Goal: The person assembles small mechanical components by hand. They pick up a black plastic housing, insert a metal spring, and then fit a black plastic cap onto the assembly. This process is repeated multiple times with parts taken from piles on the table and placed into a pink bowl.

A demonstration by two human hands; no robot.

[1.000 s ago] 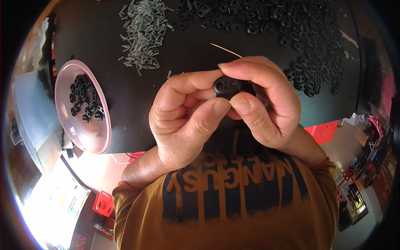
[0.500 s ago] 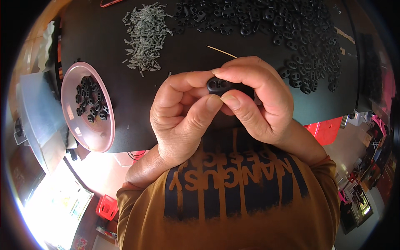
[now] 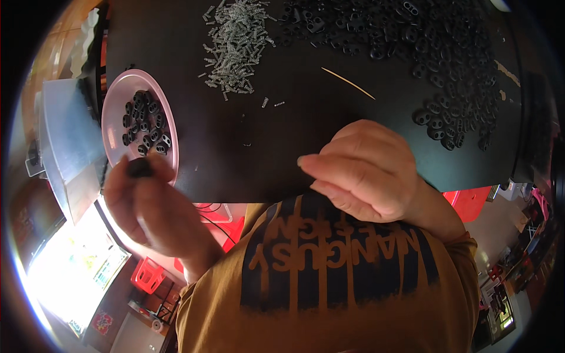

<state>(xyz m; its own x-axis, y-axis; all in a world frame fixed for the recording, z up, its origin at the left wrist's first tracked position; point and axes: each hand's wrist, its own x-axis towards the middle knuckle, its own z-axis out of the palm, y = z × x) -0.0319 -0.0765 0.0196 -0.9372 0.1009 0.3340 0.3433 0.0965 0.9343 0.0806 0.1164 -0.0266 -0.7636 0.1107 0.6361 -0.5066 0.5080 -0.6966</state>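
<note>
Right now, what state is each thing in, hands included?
Round pinkish translucent plastic bowl: open side up, partly filled with two-holed black plastic pieces.
Bare left hand: pinching, motion-blurred.
Small black plastic piece: gripped in left hand, blurred.
Bare right hand: curled; any contents hidden.
Grey coiled metal springs: loose, mostly heaped.
Large heap of black plastic parts: loose, spread out.
Slim pale wooden stick: lying flat, untouched.

The bowl [image 3: 118, 99] is showing pink, the springs [image 3: 238, 50] silvery grey, the held piece [image 3: 140, 168] black, the shirt [image 3: 335, 323] dark-printed brown.

Blurry left grip [image 3: 154, 203], blurry black piece [image 3: 140, 168]
</note>
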